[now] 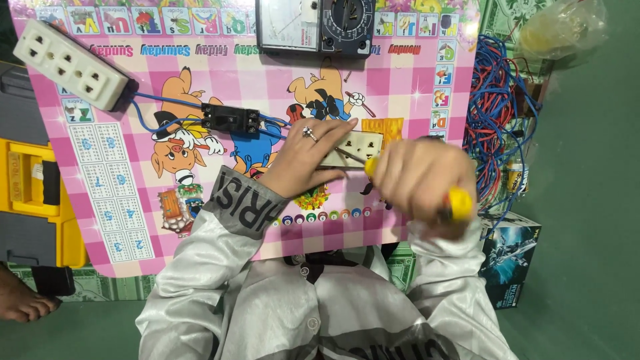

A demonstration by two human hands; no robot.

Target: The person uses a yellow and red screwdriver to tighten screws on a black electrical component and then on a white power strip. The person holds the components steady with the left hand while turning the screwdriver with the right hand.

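At the far left a yellow and grey toolbox (30, 193) lies beside the pink cartoon board (133, 200). On the board's far left corner rests a white power strip (70, 63), and blue wires (160, 113) run from it to a small black breaker (230, 119) nearer the middle. At the far edge sits a multimeter (317, 25) with a dial. The left hand (303, 160), a ring on one finger, lies flat with fingers stretched out, pressing down on the near left part of a cream socket block (357, 147) at the middle of the board. The right hand (420, 183), blurred, is closed in a fist around the yellow handle of a screwdriver (457, 203), whose shaft points left and far into the socket block. Further right a tangle of blue and red wires (497, 107) spills over the green floor, with a small printed box (510, 257) near it
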